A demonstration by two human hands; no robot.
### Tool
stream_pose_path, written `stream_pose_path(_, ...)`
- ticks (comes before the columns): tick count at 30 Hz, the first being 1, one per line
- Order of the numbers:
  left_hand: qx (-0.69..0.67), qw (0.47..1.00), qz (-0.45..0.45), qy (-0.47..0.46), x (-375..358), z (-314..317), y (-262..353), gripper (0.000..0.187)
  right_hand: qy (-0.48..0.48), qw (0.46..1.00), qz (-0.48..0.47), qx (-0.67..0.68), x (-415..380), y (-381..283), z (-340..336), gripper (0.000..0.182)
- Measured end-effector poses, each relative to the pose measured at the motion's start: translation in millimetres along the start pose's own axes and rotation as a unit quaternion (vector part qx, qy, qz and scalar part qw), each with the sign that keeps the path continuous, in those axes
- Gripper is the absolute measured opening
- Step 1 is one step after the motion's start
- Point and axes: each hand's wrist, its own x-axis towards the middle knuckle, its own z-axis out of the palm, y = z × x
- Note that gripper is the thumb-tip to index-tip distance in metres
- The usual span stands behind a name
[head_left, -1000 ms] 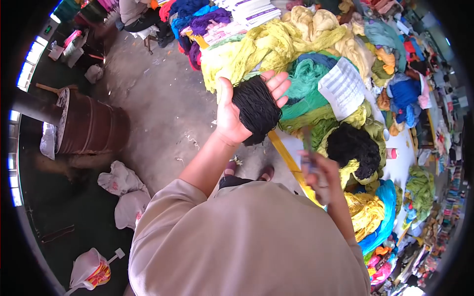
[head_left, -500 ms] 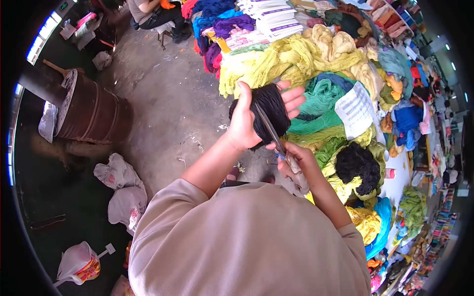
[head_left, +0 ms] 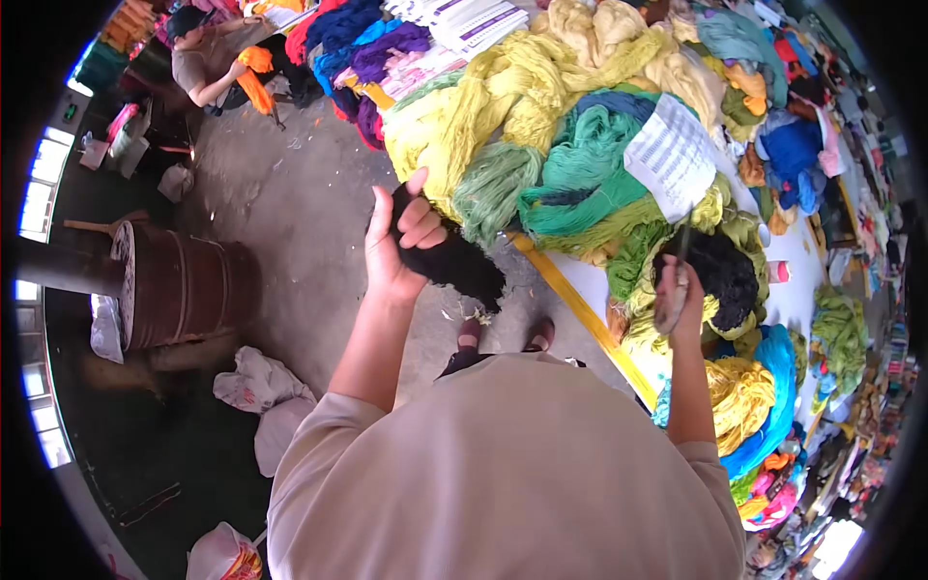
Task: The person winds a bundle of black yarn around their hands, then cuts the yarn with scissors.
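My left hand (head_left: 401, 237) is closed round a bundle of black yarn (head_left: 454, 266), which hangs down to its lower right over the floor. On the right, my right hand (head_left: 681, 300) holds a pair of scissors (head_left: 672, 302), blurred, with the blades pointing up and away. The blades lie beside a heap of black yarn (head_left: 725, 280) on the table. Between the two hands lie teal yarn (head_left: 585, 174) and pale green yarn (head_left: 495, 188). A printed sheet (head_left: 670, 158) rests on the teal yarn.
A yellow table edge (head_left: 580, 319) runs between my arms. Yellow yarn (head_left: 512, 87) and white printed stacks (head_left: 474, 21) lie further back. A rusty barrel (head_left: 188, 280) stands left, near white bags (head_left: 261, 382). At the upper left a seated person (head_left: 208, 63) holds orange yarn (head_left: 255, 77).
The scissors have left the black bundle and moved right with my right hand. My left hand has moved left and its fingers have closed round the yarn. The view has shifted.
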Motion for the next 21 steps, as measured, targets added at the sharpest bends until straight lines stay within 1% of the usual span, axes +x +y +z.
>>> stream_pose_path(1,0.015,1.0,0.01,0.013,-0.9,-4.9,-1.2,0.051,0.106,0.961,-0.165,-0.197,20.8,14.7,-28.1,0.032)
stream_pose_path(2,0.03,0.999,0.021,0.026,-1.3,-8.0,-4.1,0.047,0.101,0.97,-0.108,-0.191,43.9,13.5,-79.5,0.029)
stream_pose_path(3,0.037,0.998,0.035,0.041,-0.2,-6.5,-9.0,0.043,0.184,0.877,-0.097,-0.433,50.7,4.2,-96.2,0.032)
stream_pose_path(4,0.041,0.998,0.036,0.043,3.3,-5.0,-14.9,0.043,0.22,0.803,-0.162,-0.53,94.7,27.9,-165.2,0.036)
stream_pose_path(6,0.017,0.998,0.058,0.029,7.7,-1.9,-27.7,0.045,0.138,0.745,-0.09,-0.646,100.2,-1.5,-171.8,0.041)
stream_pose_path(7,0.015,0.997,0.069,0.021,10.6,-1.4,-34.2,0.046,0.119,0.656,-0.048,-0.744,92.4,-26.3,-156.1,0.042)
stream_pose_path(8,0.021,0.997,0.072,0.019,15.3,2.8,-41.1,0.046,0.098,0.554,-0.007,-0.827,85.0,-49.4,-131.6,0.043)
stream_pose_path(9,0.0,0.997,0.079,0.018,18.4,7.5,-48.9,0.047,0.108,0.585,-0.014,-0.803,88.4,-64.1,-108.8,0.043)
stream_pose_path(10,-0.022,0.996,0.085,0.018,20.4,11.1,-56.8,0.049,0.054,0.651,-0.064,-0.754,65.1,-93.6,-54.3,0.049)
stream_pose_path(11,-0.04,0.995,0.088,-0.008,24.2,12.9,-64.5,0.051,-0.002,0.709,-0.112,-0.697,42.3,-110.7,2.9,0.056)
stream_pose_path(12,-0.07,0.994,0.083,-0.013,27.8,14.5,-69.7,0.053,-0.11,0.794,-0.21,-0.56,44.8,-91.3,30.2,0.059)
stream_pose_path(13,-0.101,0.991,0.081,-0.017,31.6,14.5,-73.5,0.055,-0.264,0.831,-0.206,-0.445,35.7,-86.9,75.8,0.068)
stream_pose_path(14,-0.136,0.987,0.082,-0.028,36.8,9.9,-75.7,0.062,-0.412,0.801,-0.278,-0.334,37.7,-64.6,116.1,0.078)
stream_pose_path(15,-0.183,0.98,0.067,-0.03,39.9,17.8,-75.7,0.063,-0.476,0.773,-0.299,-0.294,25.0,-54.1,159.1,0.083)
stream_pose_path(16,-0.228,0.971,0.053,-0.035,45.0,28.1,-73.1,0.065,-0.524,0.739,-0.34,-0.253,27.0,-28.1,195.9,0.082)
stream_pose_path(17,-0.217,0.973,0.066,-0.051,50.3,28.6,-62.8,0.071,-0.607,0.743,-0.21,-0.19,18.9,-23.3,227.2,0.077)
stream_pose_path(18,-0.156,0.981,0.111,-0.026,54.2,26.3,-44.5,0.075,-0.609,0.748,-0.181,-0.192,15.4,-9.1,248.1,0.06)
stream_pose_path(20,-0.048,0.983,0.175,0.022,60.5,18.0,8.5,0.078,-0.688,0.675,0.009,-0.265,29.7,-5.9,258.1,0.045)
stream_pose_path(21,0.006,0.977,0.211,0.036,62.7,7.9,40.4,0.071,-0.682,0.689,0.03,-0.241,45.0,-2.1,254.7,0.037)
